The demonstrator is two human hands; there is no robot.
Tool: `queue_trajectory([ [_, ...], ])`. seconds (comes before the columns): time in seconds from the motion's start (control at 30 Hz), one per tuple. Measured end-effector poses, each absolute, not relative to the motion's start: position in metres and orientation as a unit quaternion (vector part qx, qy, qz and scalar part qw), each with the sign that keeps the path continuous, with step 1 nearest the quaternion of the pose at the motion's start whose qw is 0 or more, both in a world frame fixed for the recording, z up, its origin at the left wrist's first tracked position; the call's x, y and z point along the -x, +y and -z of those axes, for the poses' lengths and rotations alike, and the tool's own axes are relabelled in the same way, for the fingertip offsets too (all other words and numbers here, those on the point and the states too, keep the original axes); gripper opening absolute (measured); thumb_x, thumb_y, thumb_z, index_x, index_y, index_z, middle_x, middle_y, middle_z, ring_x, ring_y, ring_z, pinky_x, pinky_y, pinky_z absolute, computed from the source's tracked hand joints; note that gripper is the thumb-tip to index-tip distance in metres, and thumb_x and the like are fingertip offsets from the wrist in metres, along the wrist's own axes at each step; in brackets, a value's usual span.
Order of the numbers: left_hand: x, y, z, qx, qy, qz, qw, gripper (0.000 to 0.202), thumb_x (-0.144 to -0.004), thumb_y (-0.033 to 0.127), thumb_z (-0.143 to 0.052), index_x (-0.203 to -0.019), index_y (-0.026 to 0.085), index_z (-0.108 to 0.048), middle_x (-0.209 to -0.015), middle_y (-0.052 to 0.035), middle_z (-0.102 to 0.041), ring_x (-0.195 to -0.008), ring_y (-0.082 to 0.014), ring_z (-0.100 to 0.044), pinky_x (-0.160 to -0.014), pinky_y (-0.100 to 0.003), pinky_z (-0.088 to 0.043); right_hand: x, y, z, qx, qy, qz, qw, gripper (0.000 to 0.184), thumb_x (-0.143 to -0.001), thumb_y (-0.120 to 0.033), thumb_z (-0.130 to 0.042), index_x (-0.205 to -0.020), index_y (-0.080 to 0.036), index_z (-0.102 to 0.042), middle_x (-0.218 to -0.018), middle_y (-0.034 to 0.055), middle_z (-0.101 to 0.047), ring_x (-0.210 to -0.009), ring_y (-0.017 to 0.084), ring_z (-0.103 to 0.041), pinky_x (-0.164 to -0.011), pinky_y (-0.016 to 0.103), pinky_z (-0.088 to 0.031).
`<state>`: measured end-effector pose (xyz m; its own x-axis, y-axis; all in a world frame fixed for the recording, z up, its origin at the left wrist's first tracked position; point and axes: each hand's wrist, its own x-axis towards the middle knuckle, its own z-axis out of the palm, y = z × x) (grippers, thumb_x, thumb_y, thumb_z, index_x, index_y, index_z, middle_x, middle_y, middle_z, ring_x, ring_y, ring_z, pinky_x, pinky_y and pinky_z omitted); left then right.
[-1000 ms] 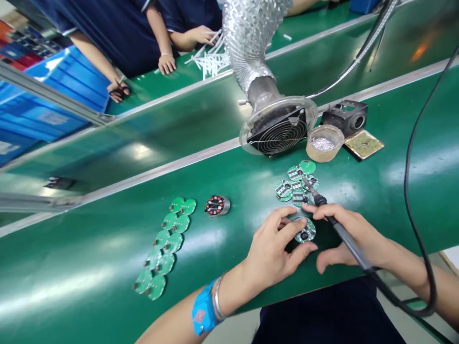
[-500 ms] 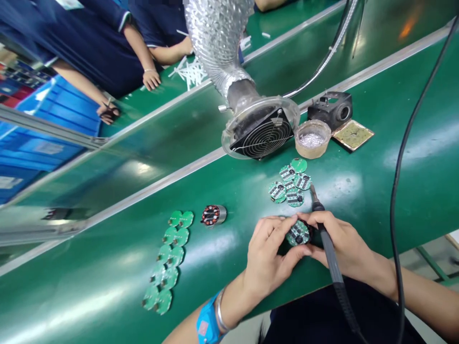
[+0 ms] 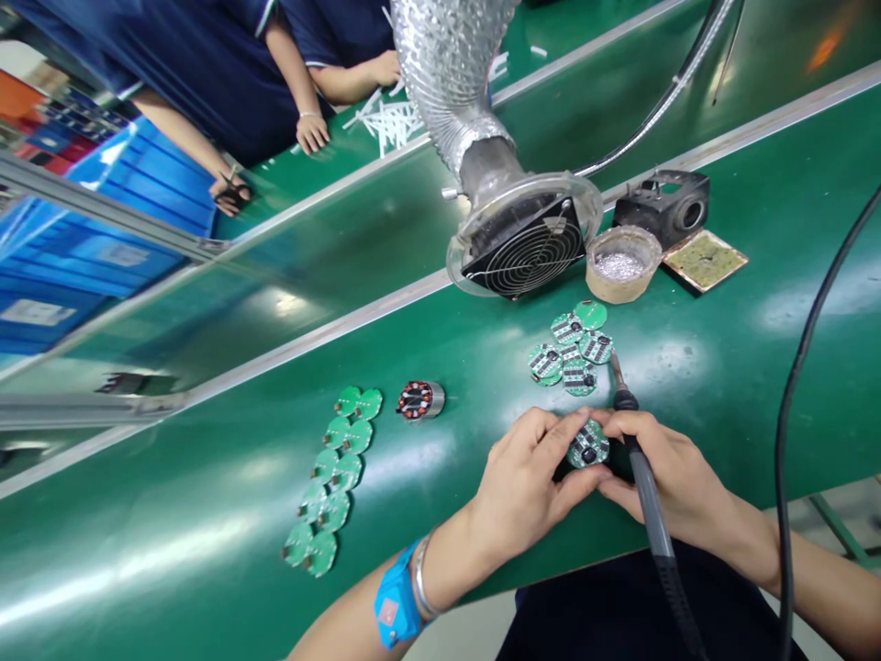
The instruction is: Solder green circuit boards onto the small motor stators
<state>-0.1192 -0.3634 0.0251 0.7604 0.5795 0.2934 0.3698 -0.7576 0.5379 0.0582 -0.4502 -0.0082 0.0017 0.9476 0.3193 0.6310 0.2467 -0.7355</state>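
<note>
A round board (image 3: 587,444) is pinched between both hands just above the green surface (image 3: 172,514), near its front edge. The left hand (image 3: 527,477) is closed on the board's left rim, with thumb and fingers narrow. The right hand (image 3: 671,473) is wrapped round a soldering iron (image 3: 645,491), and its fingertips also touch the board's right rim. The iron's tip is pointed away from the board, toward a cluster of populated boards (image 3: 571,349) lying just beyond. No tip contact is seen, so soldering on this board is judged not under way at this instant.

A double row of plain green boards (image 3: 334,477) is laid out at left, well apart from the hands, with a wound coil part (image 3: 420,400) beside its far end. These look untouched.

Further back are seen an extractor fan (image 3: 527,246) on a foil duct (image 3: 451,64), a solder cup (image 3: 621,264), an iron stand (image 3: 664,204) and a sponge tray (image 3: 704,260). The iron's cable (image 3: 791,413) is looped at right. Nothing is seen between the hands and the boards. A co-worker's hand (image 3: 312,131) is rested on the far belt.
</note>
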Motion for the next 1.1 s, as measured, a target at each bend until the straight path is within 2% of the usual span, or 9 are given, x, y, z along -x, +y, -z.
queue_trajectory([
  [0.23, 0.121, -0.360, -0.031, -0.914, 0.248, -0.207, 0.247, 0.045, -0.089, 0.041, -0.063, -0.125, 0.015, -0.057, -0.088, -0.0052, -0.061, -0.075, -0.0148, -0.060, -0.064, -0.027, -0.056, -0.058, -0.451, 0.005, 0.567, -0.678, -0.209, 0.417, 0.033, -0.086, -0.021, -0.059, -0.115, -0.022, -0.043, -0.117, 0.0126, -0.066, -0.110, 0.022, -0.066, -0.087, 0.035, -0.059],
  [0.53, 0.120, -0.361, -0.035, -0.914, 0.255, -0.170, 0.266, 0.043, -0.089, 0.041, -0.062, -0.124, 0.015, -0.060, -0.090, -0.0073, -0.063, -0.079, -0.0185, -0.059, -0.067, -0.031, -0.056, -0.058, -0.451, 0.004, 0.573, -0.675, -0.201, 0.420, 0.028, -0.088, -0.021, -0.059, -0.112, -0.022, -0.044, -0.114, 0.0114, -0.068, -0.109, 0.021, -0.067, -0.086, 0.032, -0.060],
  [0.77, 0.116, -0.366, -0.022, -0.895, 0.257, -0.241, 0.275, 0.052, -0.086, 0.048, -0.063, -0.128, 0.018, -0.057, -0.098, -0.0091, -0.064, -0.088, -0.0198, -0.062, -0.077, -0.034, -0.056, -0.057, -0.451, 0.004, 0.559, -0.697, -0.158, 0.420, 0.032, -0.089, -0.015, -0.055, -0.119, -0.019, -0.046, -0.117, 0.0149, -0.068, -0.111, 0.024, -0.066, -0.087, 0.033, -0.060],
  [0.9, 0.112, -0.369, -0.017, -0.872, 0.264, -0.263, 0.318, 0.052, -0.085, 0.047, -0.064, -0.129, 0.020, -0.056, -0.102, -0.0097, -0.064, -0.094, -0.0210, -0.062, -0.081, -0.036, -0.056, -0.057, -0.452, 0.004, 0.531, -0.735, -0.134, 0.398, 0.035, -0.090, -0.013, -0.053, -0.125, -0.014, -0.046, -0.118, 0.0170, -0.067, -0.121, 0.027, -0.059, -0.097, 0.040, -0.055],
  [0.97, 0.113, -0.367, -0.015, -0.861, 0.262, -0.263, 0.347, 0.056, -0.085, 0.048, -0.064, -0.134, 0.023, -0.053, -0.107, -0.0101, -0.065, -0.099, -0.0221, -0.063, -0.087, -0.038, -0.056, -0.057, -0.452, 0.005, 0.537, -0.733, -0.116, 0.401, 0.037, -0.089, -0.013, -0.055, -0.125, -0.015, -0.046, -0.120, 0.0170, -0.066, -0.119, 0.028, -0.061, -0.095, 0.041, -0.057],
  [1.07, 0.121, -0.363, -0.012, -0.818, 0.266, -0.257, 0.440, 0.081, -0.075, 0.050, -0.074, -0.145, 0.026, -0.040, -0.125, -0.0135, -0.059, -0.109, -0.0253, -0.062, -0.092, -0.042, -0.056, -0.055, -0.451, 0.005, 0.558, -0.708, -0.101, 0.421, 0.041, -0.086, -0.016, -0.063, -0.123, -0.017, -0.047, -0.122, 0.0172, -0.065, -0.109, 0.027, -0.067, -0.086, 0.038, -0.061],
  [1.1, 0.124, -0.361, -0.011, -0.791, 0.276, -0.257, 0.482, 0.082, -0.074, 0.048, -0.076, -0.144, 0.025, -0.041, -0.129, -0.0147, -0.057, -0.109, -0.0254, -0.063, -0.090, -0.042, -0.057, -0.054, -0.451, 0.006, 0.561, -0.702, -0.102, 0.426, 0.042, -0.085, -0.016, -0.065, -0.122, -0.018, -0.047, -0.123, 0.0175, -0.065, -0.106, 0.027, -0.068, -0.085, 0.037, -0.061],
])
